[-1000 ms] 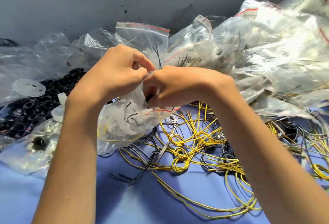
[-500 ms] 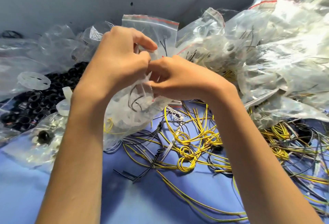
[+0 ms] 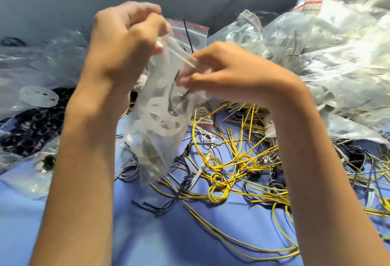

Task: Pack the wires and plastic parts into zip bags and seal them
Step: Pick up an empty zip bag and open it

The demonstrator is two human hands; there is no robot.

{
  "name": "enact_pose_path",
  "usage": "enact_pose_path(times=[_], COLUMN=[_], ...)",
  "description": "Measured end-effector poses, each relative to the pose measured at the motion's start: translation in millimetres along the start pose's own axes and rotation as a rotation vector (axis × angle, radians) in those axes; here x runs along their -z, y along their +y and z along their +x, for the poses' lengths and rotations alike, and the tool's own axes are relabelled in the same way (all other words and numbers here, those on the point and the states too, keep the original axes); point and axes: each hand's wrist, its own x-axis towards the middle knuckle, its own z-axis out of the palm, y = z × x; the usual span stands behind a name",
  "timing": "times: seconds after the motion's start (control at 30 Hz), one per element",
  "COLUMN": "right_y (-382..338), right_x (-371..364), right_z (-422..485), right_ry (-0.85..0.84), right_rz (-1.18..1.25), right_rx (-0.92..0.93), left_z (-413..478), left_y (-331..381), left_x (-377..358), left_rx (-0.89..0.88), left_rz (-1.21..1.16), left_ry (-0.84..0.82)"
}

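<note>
The person held a clear, soft plastic zip bag (image 3: 156, 130) up in the air above the blue table (image 3: 190, 240), between both hands. The left hand (image 3: 124, 39), raised higher, had its fingers curled and pinched one end of the bag's mouth. The right hand (image 3: 232, 73) pinched the other end, fingertips pressed together on the strip. Motion blur hid exactly how the fingers lay.

Inside hung a white perforated plastic disc (image 3: 162, 113) and some thin dark wires (image 3: 175, 96); one dark wire end seemed to poke out past the mouth.

The bag looked light and limp, and its film probably slippery, so it would sag and twist if held anywhere but the stiffer zip strip. The wires appeared springy and likely to push back out, so the strip would best be pinched from one end along.

Loose yellow wires (image 3: 223, 160) lay tangled on the table below, and a heap of filled clear bags (image 3: 337, 58) sat to the right.
</note>
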Motion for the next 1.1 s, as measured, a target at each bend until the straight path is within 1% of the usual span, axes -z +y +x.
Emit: enact_pose_path(times=[0.07, 0.1, 0.17, 0.2, 0.27, 0.33, 0.4, 0.47, 0.53, 0.6, 0.67, 0.73, 0.77, 0.87, 0.9, 0.93, 1.0, 1.03, 1.07, 1.1], right_y=[8, 12, 20, 24, 27, 26, 26, 26, 28, 31, 31, 28, 26, 21, 22, 25, 29, 29, 25, 20], right_x=[8, 12, 15, 15, 17, 17, 16, 17, 19, 20, 21, 24, 29, 44, 47, 49, 47, 46, 43, 41], right_z=[-2, -5, -8, -10, -13, -15, -17, -17, -17, -16, -17, -20, -21, -26, -27, -26, -26, -27, -28, -27], right_ry=[0.112, 0.169, 0.224, 0.237, 0.246, 0.236, 0.235, 0.248, 0.269, 0.232, 0.165, 0.172, 0.22, 0.461, 0.513, 0.532, 0.467, 0.407, 0.349, 0.299], right_rz=[0.171, 0.249, 0.423, 0.509, 0.61, 0.643, 0.654, 0.613, 0.437, 0.189, 0.034, -0.026, -0.033, 0.045, 0.053, 0.034, 0.019, 0.042, 0.056, 0.047], right_rx=[-0.051, -0.071, -0.09, -0.086, -0.049, -0.014, 0.022, 0.025, -0.007, -0.043, -0.076, -0.077, -0.048, 0.093, 0.079, 0.03, -0.066, -0.075, -0.062, -0.04], left_z=[4, 8, 13, 14, 13, 9, 4, -1, -6, -8, -8, -9, -7, 3, 5, 7, 8, 8, 7, 6], left_y=[-2, -7, -22, -31, -48, -61, -69, -73, -76, -81, -86, -79, -71, -43, -32, -27, -28, -30, -32, -32], left_x=[7, 9, 8, 5, 0, -5, -10, -17, -23, -29, -36, -37, -30, 17, 34, 46, 47, 40, 31, 22], left_rx=[0.002, 0.024, 0.135, 0.211, 0.324, 0.291, 0.208, 0.158, 0.173, 0.158, 0.106, 0.041, 0.031, 0.059, 0.05, 0.023, -0.058, -0.097, -0.117, -0.113], left_rz=[-0.077, -0.059, 0.021, 0.069, 0.186, 0.327, 0.386, 0.384, 0.333, 0.384, 0.546, 0.632, 0.622, 0.482, 0.426, 0.374, 0.287, 0.266, 0.237, 0.188], left_ry=[-0.084, -0.112, -0.174, -0.231, -0.396, -0.599, -0.756, -0.81, -0.847, -0.878, -0.878, -0.854, -0.825, -0.66, -0.58, -0.476, -0.239, -0.168, -0.169, -0.231])
